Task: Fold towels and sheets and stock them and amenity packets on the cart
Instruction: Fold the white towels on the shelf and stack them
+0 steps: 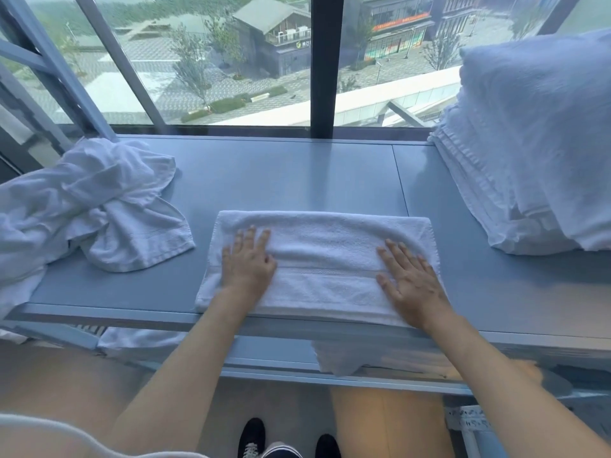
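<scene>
White folded terry towel (317,262) on table's (271,180) near edge; left hand (246,262), right hand (408,282) flat, gripping nothing, pressing fold smooth.

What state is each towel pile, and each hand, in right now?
White terry towel at centre: folded, flat on grey shelf top.
Left hand: open, pressing it.
Right hand: open, pressing it.
Crumpled white towels, left: unfolded.
Stacked white towels, right: folded.

Cool, bright daylight is admitted through the window (231,61), tinting the shelf (297,173) blue. Soft reflections are seen on its surface. Straight lines are bowed near the edges by the wide-angle lens. Slight softness is noticed throughout; shadows are faint.
</scene>
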